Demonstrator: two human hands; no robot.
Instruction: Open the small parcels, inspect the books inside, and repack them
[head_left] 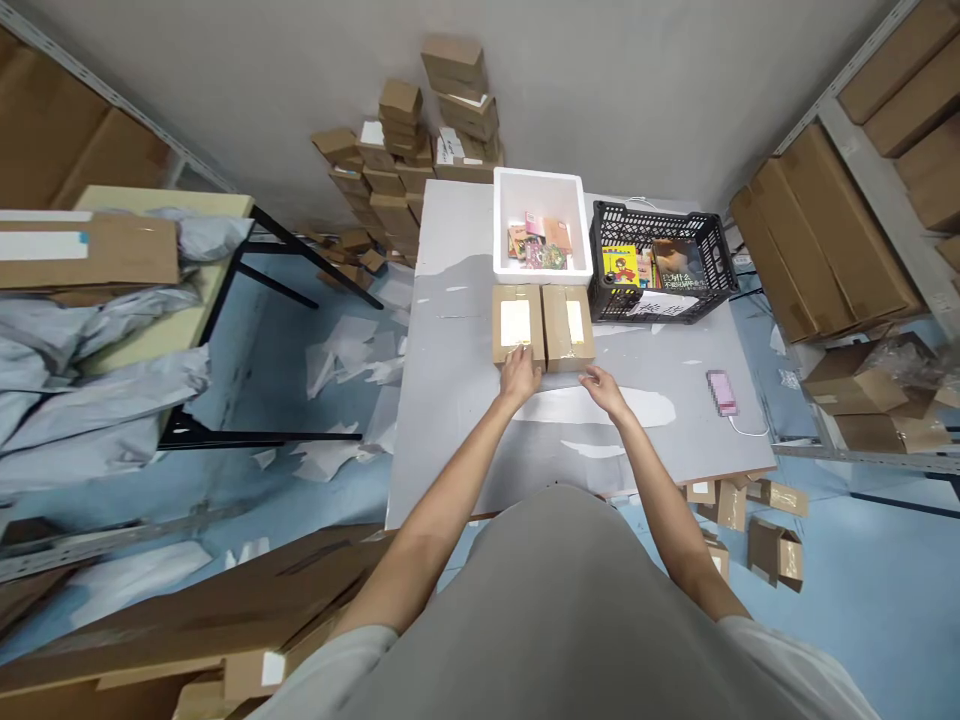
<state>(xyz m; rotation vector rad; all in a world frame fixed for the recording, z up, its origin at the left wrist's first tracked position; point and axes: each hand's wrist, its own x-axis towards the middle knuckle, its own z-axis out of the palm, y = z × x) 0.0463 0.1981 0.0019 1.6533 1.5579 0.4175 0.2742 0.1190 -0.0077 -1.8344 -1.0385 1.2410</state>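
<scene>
Just on your side of the white foam box (538,192), two small brown cartons are sitting side by side on the grey table (450,400): the left carton (517,322) and the right carton (564,330), each showing a pale label. Your left hand (520,375) is resting on the left carton's near end, its fingers reaching forward over the top without closing. Your right hand (602,388) is hovering at the right carton's near right corner, fingers loosely spread; you cannot tell whether they are touching it. Right of the foam box, a black crate (609,303) is holding books.
</scene>
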